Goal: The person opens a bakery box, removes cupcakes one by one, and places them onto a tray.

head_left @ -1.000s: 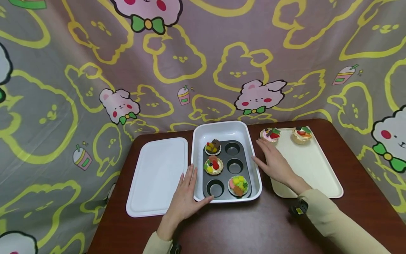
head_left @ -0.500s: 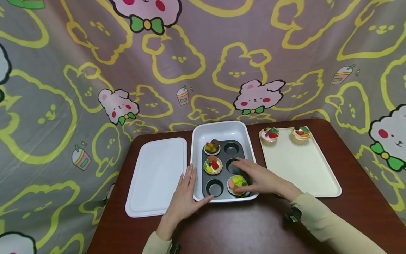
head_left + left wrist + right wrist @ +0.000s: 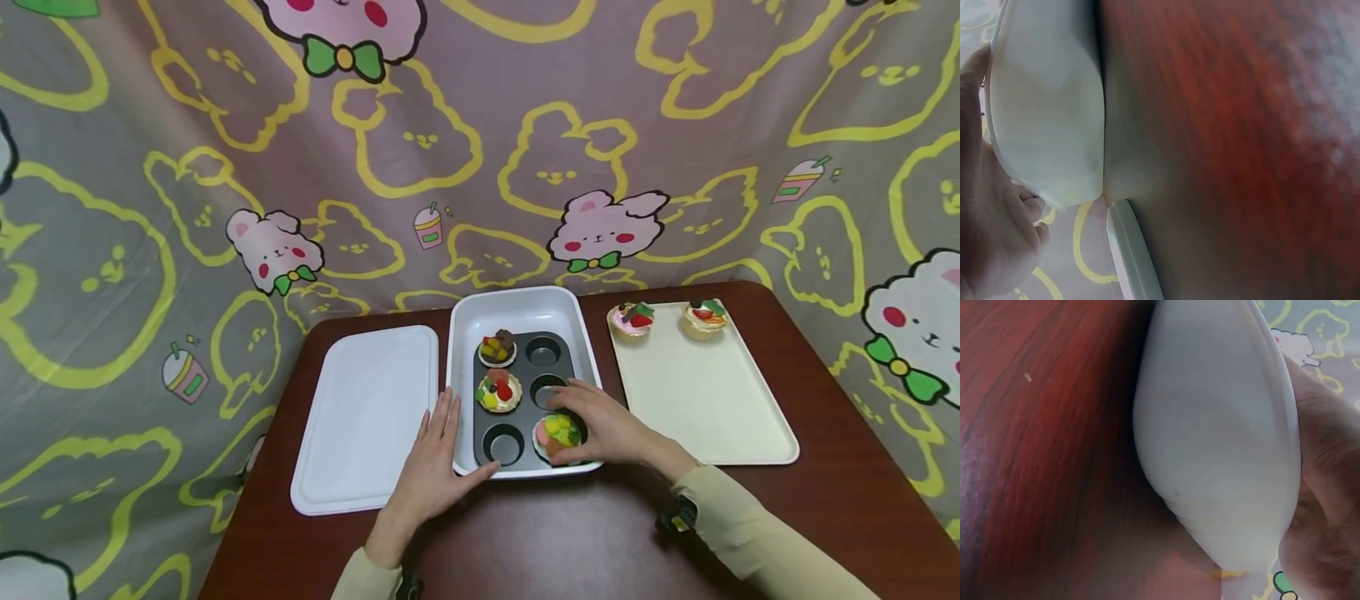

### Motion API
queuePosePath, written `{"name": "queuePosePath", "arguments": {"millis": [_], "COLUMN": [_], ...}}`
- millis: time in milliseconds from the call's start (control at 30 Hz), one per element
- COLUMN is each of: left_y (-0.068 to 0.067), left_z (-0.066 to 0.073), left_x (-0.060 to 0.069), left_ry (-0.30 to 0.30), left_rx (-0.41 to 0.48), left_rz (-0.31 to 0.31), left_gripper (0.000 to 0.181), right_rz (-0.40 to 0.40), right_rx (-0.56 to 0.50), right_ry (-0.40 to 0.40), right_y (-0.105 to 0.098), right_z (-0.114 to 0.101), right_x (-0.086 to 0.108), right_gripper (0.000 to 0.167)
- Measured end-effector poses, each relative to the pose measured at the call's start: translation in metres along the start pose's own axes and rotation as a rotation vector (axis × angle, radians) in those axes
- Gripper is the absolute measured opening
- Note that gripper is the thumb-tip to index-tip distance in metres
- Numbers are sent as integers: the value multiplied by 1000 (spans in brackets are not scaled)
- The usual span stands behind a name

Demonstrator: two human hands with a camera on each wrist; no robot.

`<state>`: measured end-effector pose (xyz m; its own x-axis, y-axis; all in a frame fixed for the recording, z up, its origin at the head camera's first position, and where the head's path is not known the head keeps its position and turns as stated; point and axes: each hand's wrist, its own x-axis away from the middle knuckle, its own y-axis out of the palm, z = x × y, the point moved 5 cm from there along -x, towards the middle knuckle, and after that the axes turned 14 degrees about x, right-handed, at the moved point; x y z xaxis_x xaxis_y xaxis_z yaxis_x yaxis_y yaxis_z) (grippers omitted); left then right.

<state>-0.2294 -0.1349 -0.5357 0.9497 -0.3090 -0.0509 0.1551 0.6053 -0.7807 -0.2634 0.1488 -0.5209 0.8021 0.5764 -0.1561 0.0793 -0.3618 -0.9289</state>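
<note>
My right hand reaches over the right side of a white deep tray, with thumb and fingers round a toy fruit tart topped with yellow and green pieces. That tart sits in the front right cup of a dark muffin pan inside the tray. My left hand rests on the tray's front left corner, fingers extended. Two more tarts, a chocolate one and a fruit-and-cream one, occupy the pan's left column. Each wrist view shows the tray's outer wall; the gripped tart is hidden there.
To the left lies a flat white lid. A cream tray on the right bears a pink cream tart and another strawberry-topped tart at its far end. Patterned cloth hangs behind the brown table.
My right hand has moved left from beside the white tray to over the pan and closed round the front right tart. The left hand stays in place.
</note>
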Motion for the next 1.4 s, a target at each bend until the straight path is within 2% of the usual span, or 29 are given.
{"name": "queuePosePath", "arguments": {"millis": [100,233,400,500,600,667,733,833,900,1067,1167,1400], "left_y": [1,1,2,2,2,3,3,2,1,2,2,3], "left_z": [-1,-2,-2,-2,-1,-1,-2,-2,-2,-3,-4,-3], "left_x": [0,0,0,0,0,0,0,0,0,0,1,0], "left_ry": [-7,-24,-34,-30,-28,-30,-35,-38,-37,-40,-40,-38], "left_rx": [2,2,11,18,21,16,13,13,14,20,21,35], "left_rz": [1,-7,-10,-7,-11,-15,-18,-14,-10,-8,-5,2], "left_gripper": [123,124,124,123,123,124,124,124,123,123,123,124], "right_rz": [-8,-58,-143,-166,-144,-100,-80,-84,-100,-47,-34,-59], "right_rx": [11,17,-20,-46,-53,-40,-31,-39,-47,15,33,71], "right_ry": [-25,-62,-79,-97,-146,-205,-219,-193,-149,-174,-161,-67], "right_y": [0,-2,-5,-6,-7,1,3,5,-2,-2,-1,1], "right_z": [1,-1,-1,0,1,9,10,11,3,-1,-4,-3], "right_x": [-2,-3,-4,-4,-2,-1,0,-1,-2,-1,-2,-4], "right_gripper": [73,73,72,73,74,75,75,74,73,70,68,64]}}
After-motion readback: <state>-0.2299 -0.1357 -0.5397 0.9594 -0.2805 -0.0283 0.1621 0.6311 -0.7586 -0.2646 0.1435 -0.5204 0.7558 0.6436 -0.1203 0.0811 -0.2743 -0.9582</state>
